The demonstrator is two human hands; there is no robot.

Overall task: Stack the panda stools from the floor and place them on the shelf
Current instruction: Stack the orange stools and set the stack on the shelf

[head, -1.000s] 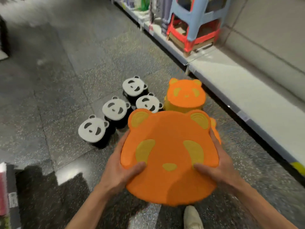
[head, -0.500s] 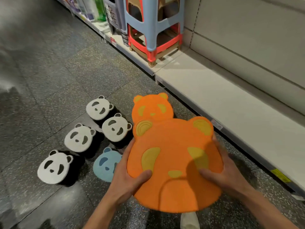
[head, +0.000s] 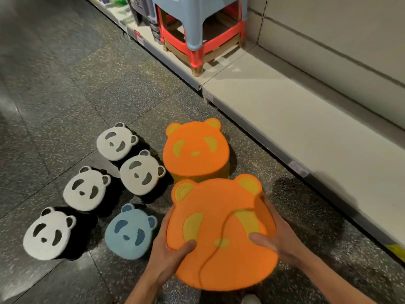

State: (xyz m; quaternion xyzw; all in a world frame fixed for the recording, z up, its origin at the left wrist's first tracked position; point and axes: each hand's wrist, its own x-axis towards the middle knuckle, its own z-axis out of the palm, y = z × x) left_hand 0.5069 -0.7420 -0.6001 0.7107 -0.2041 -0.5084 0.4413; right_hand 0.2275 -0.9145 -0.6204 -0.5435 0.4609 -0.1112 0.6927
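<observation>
Both hands grip one orange panda stool (head: 221, 235) by its seat edges. The left hand (head: 168, 253) wraps its left rim with the thumb pressed on top; the right hand (head: 276, 240) wraps the right rim the same way. The stool is held clear of the floor (head: 76, 88), tilted toward the camera.

Just behind the held stool a second orange stool (head: 196, 150) stands on the floor, and more of it shows than half a second ago, when the held seat covered its lower part. To the left of the held stool sits a blue stool (head: 130, 234), now wholly uncovered, where earlier the left hand hid part of it. Four white stools (head: 86, 189) stand beyond and left of the blue one, positions unchanged.

To the right of the held stool runs the low shelf (head: 306, 128), bare at this section. Farther along it, stacked tall stools (head: 197, 25) in blue and red appear closer to the top edge than before.
</observation>
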